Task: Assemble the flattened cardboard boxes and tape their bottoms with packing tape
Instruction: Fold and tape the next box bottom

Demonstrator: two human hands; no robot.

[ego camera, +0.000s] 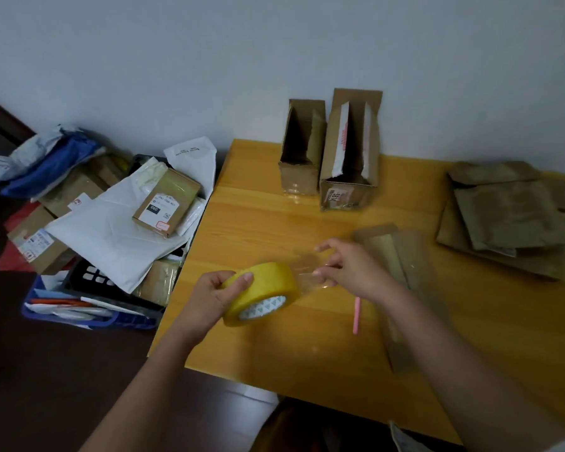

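Observation:
My left hand [209,293] grips a yellow roll of packing tape [264,291] above the front left of the wooden table [274,347]. My right hand [346,265] pinches the clear free end of the tape [302,272], drawn a short way out to the right of the roll. Under my right forearm lies an assembled cardboard box [402,256] on its side. Two assembled boxes, one smaller [302,148] and one larger [351,154], stand open-topped at the back against the wall. A pile of flattened cardboard boxes [506,216] lies at the right.
A pink pen-like stick [357,314] lies on the table by my right wrist. Left of the table, on the dark floor, are a blue crate [79,318] and a heap of parcels, white mailers [111,236] and small boxes [165,207].

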